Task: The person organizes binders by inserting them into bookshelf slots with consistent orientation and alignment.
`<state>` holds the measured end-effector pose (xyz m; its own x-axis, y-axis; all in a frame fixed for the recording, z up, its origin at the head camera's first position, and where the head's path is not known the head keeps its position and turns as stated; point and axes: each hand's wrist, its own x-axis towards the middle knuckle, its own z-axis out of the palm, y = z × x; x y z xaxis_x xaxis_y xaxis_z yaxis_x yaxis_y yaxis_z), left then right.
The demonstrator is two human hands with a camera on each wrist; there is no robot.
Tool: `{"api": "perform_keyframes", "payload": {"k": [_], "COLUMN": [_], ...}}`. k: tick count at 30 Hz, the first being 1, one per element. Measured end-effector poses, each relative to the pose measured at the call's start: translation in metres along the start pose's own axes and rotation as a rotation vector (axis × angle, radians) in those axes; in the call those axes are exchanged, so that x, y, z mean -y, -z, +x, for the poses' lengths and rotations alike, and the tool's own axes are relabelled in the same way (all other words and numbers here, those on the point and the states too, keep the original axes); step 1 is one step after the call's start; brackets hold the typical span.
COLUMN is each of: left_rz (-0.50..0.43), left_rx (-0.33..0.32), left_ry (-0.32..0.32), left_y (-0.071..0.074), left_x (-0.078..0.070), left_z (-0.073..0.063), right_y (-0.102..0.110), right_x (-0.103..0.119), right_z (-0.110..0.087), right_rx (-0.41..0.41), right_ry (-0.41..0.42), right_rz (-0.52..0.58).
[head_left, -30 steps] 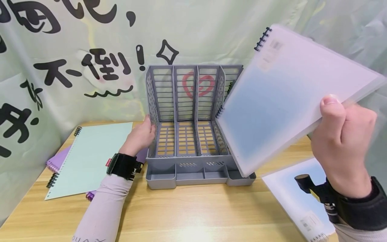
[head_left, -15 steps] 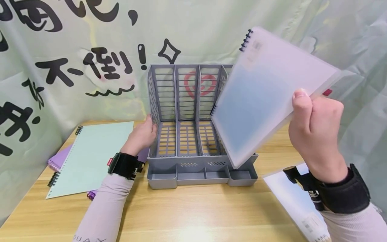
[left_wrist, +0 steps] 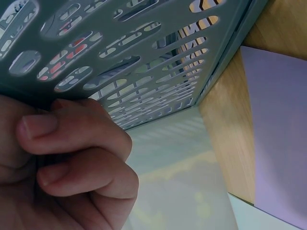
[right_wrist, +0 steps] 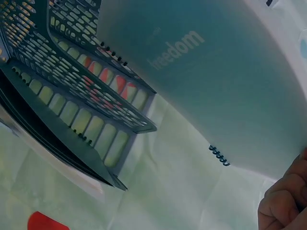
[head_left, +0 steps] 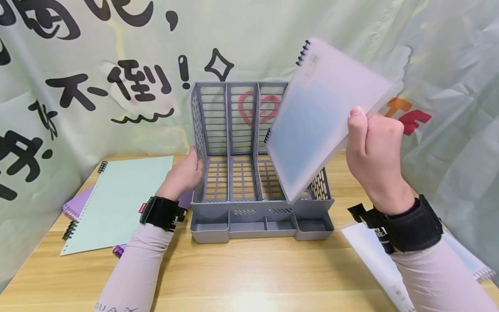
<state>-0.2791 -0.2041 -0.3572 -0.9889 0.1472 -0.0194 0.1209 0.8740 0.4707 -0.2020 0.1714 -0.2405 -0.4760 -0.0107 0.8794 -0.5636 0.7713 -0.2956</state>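
My right hand (head_left: 375, 151) grips a translucent-covered ring-bound notebook (head_left: 321, 108) by its right edge. Tilted, the notebook hangs over the right part of a grey desk file organizer (head_left: 249, 208), covering much of that side in the head view. The right wrist view shows its other cover, blue-green with the word "freedom". At the organizer's left side wall (left_wrist: 129, 52), my left hand (head_left: 183, 173) holds the edge with curled fingers (left_wrist: 86, 175); the thumb's grip is hidden. Dark notebooks (right_wrist: 53, 129) stand in an outer compartment, in the right wrist view.
A mint-green notebook (head_left: 117, 203) lies over purple ones (head_left: 78, 203) on the left of the wooden table (head_left: 234, 277). On the right, a blue-white notebook (head_left: 370, 247) lies partly under my right forearm. A printed cloth (head_left: 148, 39) hangs close behind the organizer.
My right hand has carried the notebook leftward, bringing its lower corner from the organizer's front tray back over the compartments. The left hand stays at the side wall.
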Motion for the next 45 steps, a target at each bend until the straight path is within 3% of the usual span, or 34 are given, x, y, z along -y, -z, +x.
{"api": "perform_keyframes", "payload": {"k": [6,15,35,45], "left_rz": [-0.002,0.006,0.003,-0.009], "left_rx": [-0.008,-0.008,-0.010,-0.011], "left_ry": [-0.001,0.001,0.008,0.020], "left_y": [-0.001,-0.001,0.000,-0.001], "left_x": [-0.001,0.001,-0.002,-0.002], "left_z": [0.000,0.001,0.001,0.000], "right_y": [-0.014,-0.031,-0.064,-0.077], "right_x": [-0.003,-0.004,-0.012,-0.016], "right_z": [0.000,-0.005,-0.016,-0.027], "right_rx": [0.049,0.118,0.233,0.255], "right_ry": [0.014,-0.035,0.027,0.116], "right_rz": [-0.036,-0.041,-0.062,-0.092]}}
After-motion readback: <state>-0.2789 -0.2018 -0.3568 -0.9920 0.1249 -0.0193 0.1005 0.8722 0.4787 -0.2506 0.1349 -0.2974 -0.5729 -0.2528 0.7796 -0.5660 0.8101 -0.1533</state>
